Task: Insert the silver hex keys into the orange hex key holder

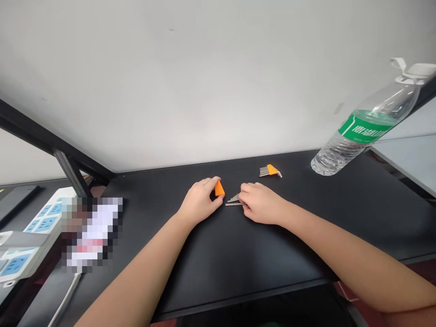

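An orange plastic hex key holder (219, 188) is pinched between the thumb and fingers of my left hand (199, 203), just above or on the black table. Across from it, my right hand (261, 203) is closed around several metal hex keys (234, 204). Their straight ends stick out leftward toward the holder, with a small gap between. The other ends of the keys are hidden in my right fingers. Farther back on the table lies a second hex key set (271, 170), its keys seated in an orange holder.
A large clear water bottle (357, 131) with a green label stands at the back right. At the left lies a blurred-out phone (97, 231) with a white cable (66, 297). A white power strip (44, 222) is beyond it. A pale wall (218, 91) rises behind the table (218, 268).
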Available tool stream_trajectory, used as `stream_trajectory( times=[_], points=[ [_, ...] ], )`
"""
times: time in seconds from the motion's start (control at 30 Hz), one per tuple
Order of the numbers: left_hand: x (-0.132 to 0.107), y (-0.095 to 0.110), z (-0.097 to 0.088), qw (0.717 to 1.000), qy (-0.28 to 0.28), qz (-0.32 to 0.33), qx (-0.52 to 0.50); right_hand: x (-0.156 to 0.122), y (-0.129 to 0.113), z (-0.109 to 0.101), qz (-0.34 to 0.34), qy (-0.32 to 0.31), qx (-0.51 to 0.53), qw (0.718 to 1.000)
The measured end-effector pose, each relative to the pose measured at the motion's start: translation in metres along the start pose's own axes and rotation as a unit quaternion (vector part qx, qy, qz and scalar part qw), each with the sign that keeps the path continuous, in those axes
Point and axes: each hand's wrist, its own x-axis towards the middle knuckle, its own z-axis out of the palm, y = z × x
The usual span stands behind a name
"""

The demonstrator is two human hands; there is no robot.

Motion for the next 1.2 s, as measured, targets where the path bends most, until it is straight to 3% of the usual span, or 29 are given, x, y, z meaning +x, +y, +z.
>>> stream_trajectory(
  times=[0.17, 0.37, 0.93, 1.1, 1.2],
  points=[
    [0.001, -0.003, 0.001, 1.0, 0.006, 0.009, 0.007, -0.002, -0.004, -0.006, 0.02, -0.008, -0.015, 1.0],
    [-0.002, -0.003, 0.002, 0.999, 0.031, 0.023, -0.006, -0.004, 0.005, -0.013, 0.077, 0.052, 0.098, 0.991],
    [-0.006, 0.0, 0.003, 0.998, 0.032, 0.048, -0.027, -0.006, 0.011, -0.011, 0.041, 0.085, 0.148, 0.984],
    [-0.007, 0.0, 0.004, 0.996, 0.026, 0.078, -0.022, -0.007, 0.01, -0.01, 0.031, 0.084, 0.168, 0.982],
    [-0.007, 0.008, 0.005, 0.993, 0.026, 0.112, -0.006, -0.004, 0.001, -0.007, 0.058, 0.071, 0.238, 0.967]
  ],
)
